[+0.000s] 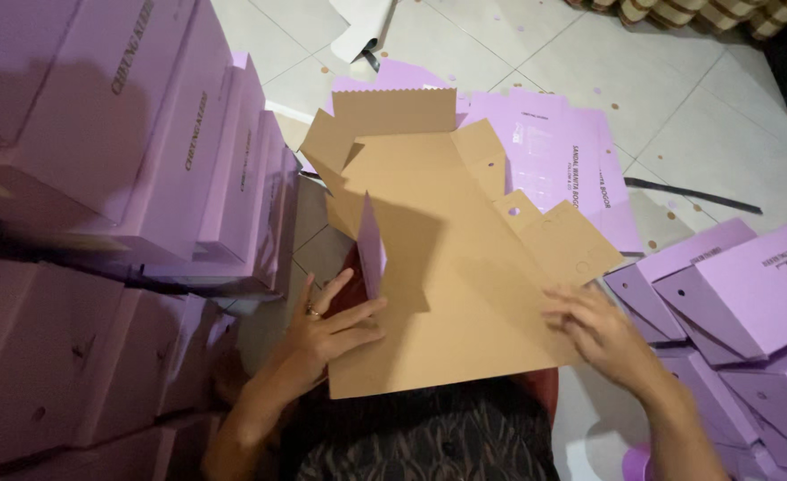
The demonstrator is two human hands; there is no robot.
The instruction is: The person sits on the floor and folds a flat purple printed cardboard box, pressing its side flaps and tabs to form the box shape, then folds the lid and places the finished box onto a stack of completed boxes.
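Head view: a flat card blank (447, 294) lies across the lap, its long axis running away from both hands. Left hand (326, 330) presses spread fingers on its near-left edge beside a raised flap (371, 249); right hand (603, 334) rests loosely curled on the near-right edge.

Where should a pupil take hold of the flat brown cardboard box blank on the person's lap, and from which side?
Probably by its long side edges, one hand from each side. The cardboard blank lies flat and wide, brown side up, so a single grip would likely let it sag. The left hand already presses its left edge beside the raised flap, and the right hand rests on the right edge.
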